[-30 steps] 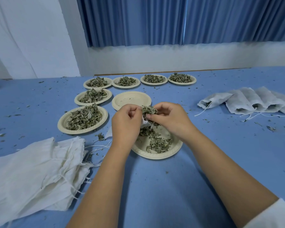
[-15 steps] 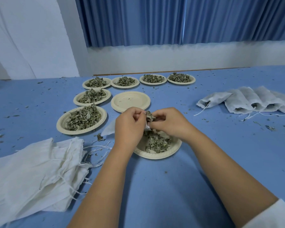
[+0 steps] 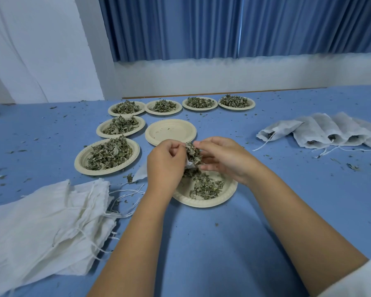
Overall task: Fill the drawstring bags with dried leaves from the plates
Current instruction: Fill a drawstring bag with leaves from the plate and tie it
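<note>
My left hand (image 3: 166, 162) grips the mouth of a white drawstring bag (image 3: 140, 174), most of it hidden behind the hand. My right hand (image 3: 221, 156) pinches a clump of dried leaves (image 3: 192, 152) at the bag's opening. Both hands hover over the near paper plate (image 3: 223, 199), which holds a thin layer of leaves. A pile of flat white bags (image 3: 41, 221) with loose strings lies at the left. Several filled bags (image 3: 321, 131) lie in a row at the right.
Three plates heaped with leaves (image 3: 107, 156) (image 3: 120, 126) (image 3: 125, 108) stand at the left, three more along the back (image 3: 163, 107) (image 3: 199, 103) (image 3: 236, 102). A bare plate (image 3: 170, 131) sits behind my hands. Leaf crumbs dot the blue tablecloth (image 3: 201, 243).
My right hand has pressed the clump of leaves lower against the bag's mouth, and both hands have drawn closer together over the near plate.
</note>
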`<action>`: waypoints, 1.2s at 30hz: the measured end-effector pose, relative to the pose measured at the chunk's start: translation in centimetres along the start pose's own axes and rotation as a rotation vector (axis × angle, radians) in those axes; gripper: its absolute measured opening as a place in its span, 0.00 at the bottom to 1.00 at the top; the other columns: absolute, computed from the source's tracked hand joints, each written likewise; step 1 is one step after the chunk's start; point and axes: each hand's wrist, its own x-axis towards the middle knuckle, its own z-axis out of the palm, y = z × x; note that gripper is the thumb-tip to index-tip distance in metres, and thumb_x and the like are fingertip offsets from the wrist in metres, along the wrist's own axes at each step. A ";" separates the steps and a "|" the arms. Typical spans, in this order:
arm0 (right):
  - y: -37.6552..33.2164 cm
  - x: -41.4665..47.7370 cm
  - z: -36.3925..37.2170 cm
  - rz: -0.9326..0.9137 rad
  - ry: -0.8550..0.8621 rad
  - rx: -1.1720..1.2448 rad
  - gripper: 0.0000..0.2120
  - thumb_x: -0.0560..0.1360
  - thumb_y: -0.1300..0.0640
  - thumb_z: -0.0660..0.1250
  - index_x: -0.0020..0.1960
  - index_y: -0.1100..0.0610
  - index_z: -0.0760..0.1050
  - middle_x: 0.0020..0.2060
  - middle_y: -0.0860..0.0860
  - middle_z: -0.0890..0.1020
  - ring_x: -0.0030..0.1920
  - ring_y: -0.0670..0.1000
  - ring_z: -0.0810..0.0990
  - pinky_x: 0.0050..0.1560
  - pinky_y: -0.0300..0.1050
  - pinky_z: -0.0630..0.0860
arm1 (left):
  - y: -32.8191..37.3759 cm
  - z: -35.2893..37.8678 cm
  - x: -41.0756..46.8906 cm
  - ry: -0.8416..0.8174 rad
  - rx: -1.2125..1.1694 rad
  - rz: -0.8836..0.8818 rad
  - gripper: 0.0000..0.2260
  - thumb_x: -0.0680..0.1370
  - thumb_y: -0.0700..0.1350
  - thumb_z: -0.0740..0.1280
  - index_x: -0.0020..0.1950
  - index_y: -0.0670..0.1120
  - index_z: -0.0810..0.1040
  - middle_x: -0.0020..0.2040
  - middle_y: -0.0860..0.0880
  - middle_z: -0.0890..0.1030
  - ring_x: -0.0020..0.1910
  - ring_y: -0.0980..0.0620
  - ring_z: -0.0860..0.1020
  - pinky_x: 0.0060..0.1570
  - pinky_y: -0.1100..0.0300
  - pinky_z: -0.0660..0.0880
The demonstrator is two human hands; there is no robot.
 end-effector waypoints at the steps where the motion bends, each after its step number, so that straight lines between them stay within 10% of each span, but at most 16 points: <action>1: 0.1 0.0 0.1 -0.020 0.032 -0.012 0.10 0.72 0.51 0.75 0.47 0.56 0.79 0.44 0.52 0.80 0.39 0.47 0.81 0.43 0.41 0.81 | 0.0 0.0 0.0 -0.002 -0.007 -0.005 0.11 0.77 0.43 0.66 0.37 0.55 0.77 0.30 0.54 0.79 0.30 0.61 0.74 0.31 0.70 0.68; 20: 1.9 0.1 1.3 -0.369 0.247 -0.602 0.11 0.68 0.67 0.70 0.31 0.54 0.80 0.23 0.42 0.78 0.27 0.36 0.74 0.30 0.28 0.69 | -0.1 0.7 -0.3 -0.084 0.021 0.053 0.07 0.77 0.44 0.68 0.41 0.53 0.80 0.31 0.57 0.78 0.30 0.64 0.74 0.30 0.72 0.68; 25: 0.9 0.3 0.4 -0.135 0.079 -0.181 0.10 0.75 0.61 0.66 0.39 0.54 0.84 0.38 0.52 0.85 0.38 0.46 0.85 0.49 0.43 0.82 | -0.3 0.4 0.1 -0.020 -0.012 0.016 0.07 0.78 0.44 0.68 0.41 0.52 0.80 0.30 0.56 0.78 0.30 0.63 0.74 0.31 0.72 0.68; 36: 1.1 0.0 1.2 -0.245 0.183 -0.213 0.02 0.74 0.55 0.74 0.46 0.53 0.81 0.38 0.52 0.86 0.38 0.55 0.85 0.45 0.51 0.84 | -0.2 0.4 0.0 -0.036 -0.024 -0.014 0.06 0.78 0.44 0.67 0.43 0.50 0.81 0.31 0.53 0.78 0.29 0.62 0.73 0.29 0.72 0.68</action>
